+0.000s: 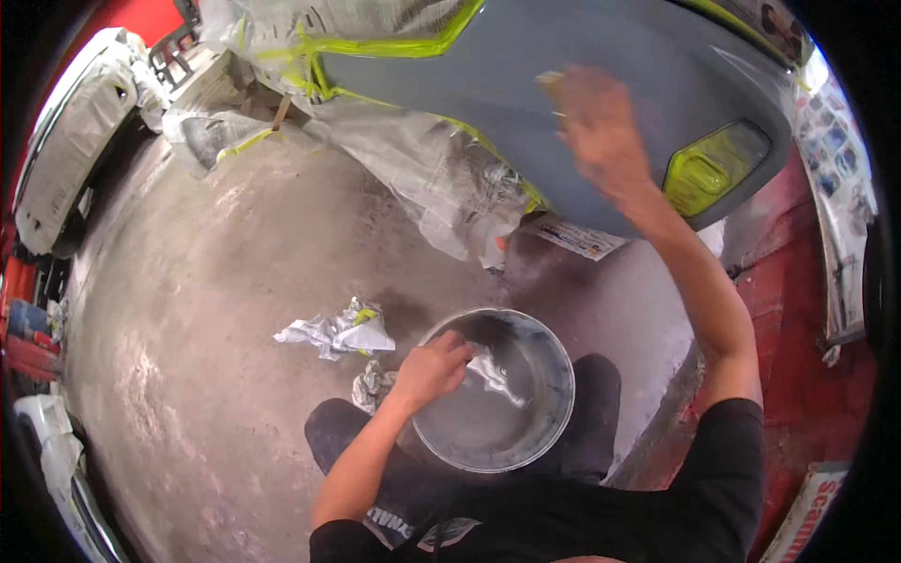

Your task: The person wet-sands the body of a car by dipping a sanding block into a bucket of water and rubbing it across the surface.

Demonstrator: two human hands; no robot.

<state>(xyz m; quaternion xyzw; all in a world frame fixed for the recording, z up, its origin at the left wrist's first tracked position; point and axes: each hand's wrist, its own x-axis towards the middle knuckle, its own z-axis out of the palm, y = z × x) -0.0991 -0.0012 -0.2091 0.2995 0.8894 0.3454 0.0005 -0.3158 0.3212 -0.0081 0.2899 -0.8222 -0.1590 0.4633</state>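
At the far right, my right hand [598, 122] presses against a smooth grey vehicle body panel [450, 89]. Its fingers are bent over a thin pad with a yellowish edge [549, 81], mostly hidden and blurred. My left hand [434, 371] hangs over the left rim of a round metal bucket [569, 394], fingers pinched together. Murky grey water [479, 427] fills the bucket's lower part. A bright white patch [496, 377] shows beside the left fingertips; I cannot tell whether it is a wet cloth or a reflection.
Yellow-green tape [375, 45] and masking sheeting [413, 178] border the panel, which has a yellow-covered recess [706, 176]. Crumpled paper [338, 330] lies left of the bucket on the concrete floor [216, 375]. A wrapped white part [70, 150] stands far left.
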